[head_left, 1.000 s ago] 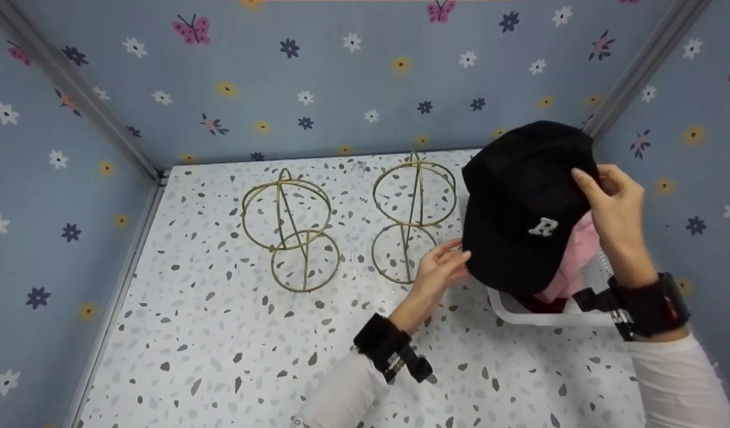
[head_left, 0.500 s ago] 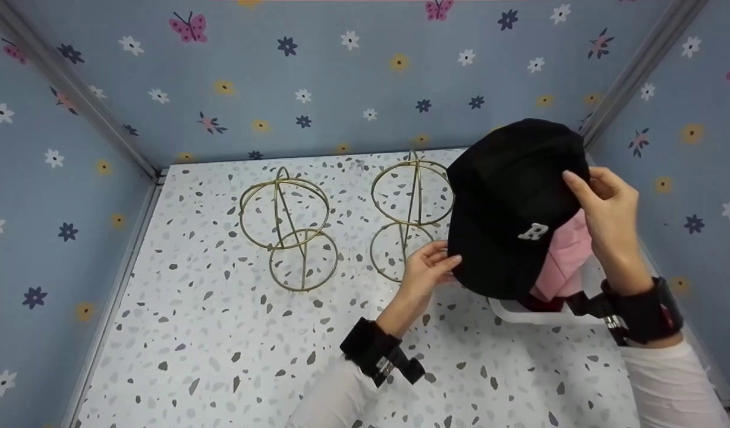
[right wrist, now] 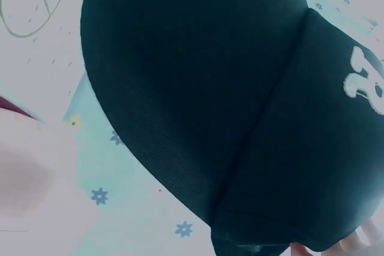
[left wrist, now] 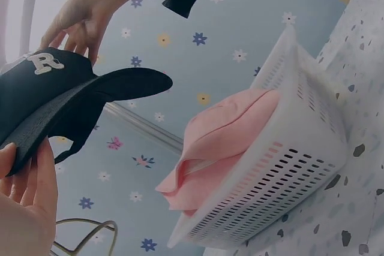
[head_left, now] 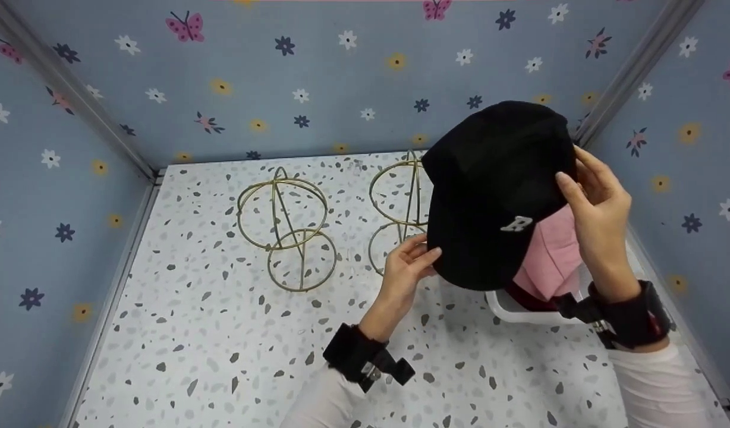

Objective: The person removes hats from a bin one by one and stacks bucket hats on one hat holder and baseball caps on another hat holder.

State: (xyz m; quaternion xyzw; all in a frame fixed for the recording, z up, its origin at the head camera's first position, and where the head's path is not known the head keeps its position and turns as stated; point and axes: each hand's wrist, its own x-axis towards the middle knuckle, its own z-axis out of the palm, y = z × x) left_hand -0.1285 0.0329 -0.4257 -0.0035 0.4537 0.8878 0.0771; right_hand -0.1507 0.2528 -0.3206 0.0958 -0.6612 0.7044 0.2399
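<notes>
While both hands are supporting it, the black cap is hanging in the air over the right part of the worktop, brim pointing near. It is probably behaving as a light, non-fragile, non-slippery article: the crown is likely yielding under pressure, whereas the brim is apparently offering the stiffer hold. The left hand is pinching the brim's left edge; the right hand is gripping the crown's right side, thumb in front. Holding these opposite sides is probably limiting collapse of the crown. Below and right, a white perforated basket is containing pink fabric and a dark red item. Farther left, two gold wire stands are standing, the right one partly hidden.
</notes>
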